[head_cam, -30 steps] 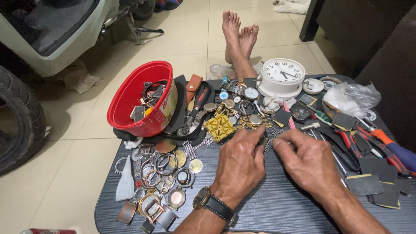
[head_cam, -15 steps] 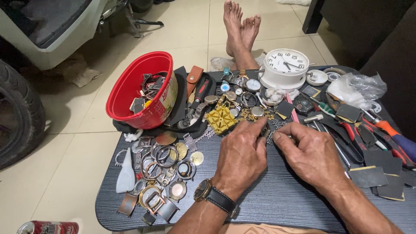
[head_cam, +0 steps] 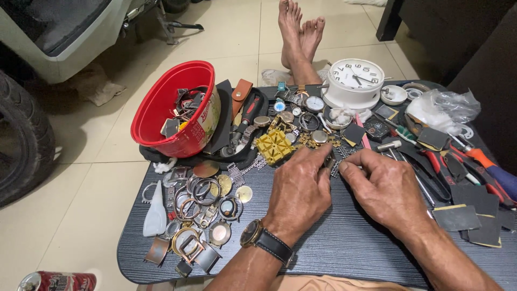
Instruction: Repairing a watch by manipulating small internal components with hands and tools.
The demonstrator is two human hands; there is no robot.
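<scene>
My left hand point(head_cam: 299, 188), with a wristwatch point(head_cam: 254, 234) on its wrist, rests palm down on the dark table point(head_cam: 344, 242), its fingertips pinching a metal watch bracelet point(head_cam: 335, 157). My right hand point(head_cam: 383, 186) lies beside it and pinches the same bracelet from the right. Both hands meet at the table's middle, just in front of a yellow plastic watch holder point(head_cam: 274, 145). Fingers hide most of the bracelet.
A tilted red bowl point(head_cam: 161, 110) of watch parts stands at the back left. Watch cases and rings point(head_cam: 202, 202) lie left. A white alarm clock point(head_cam: 354, 81), pliers and screwdrivers point(head_cam: 474, 161), black squares point(head_cam: 463, 215) fill the right. Bare feet point(head_cam: 299, 35) rest beyond the table.
Both hands have drawn closer together around the bracelet. The view has shifted slightly; nothing else on the table has moved.
</scene>
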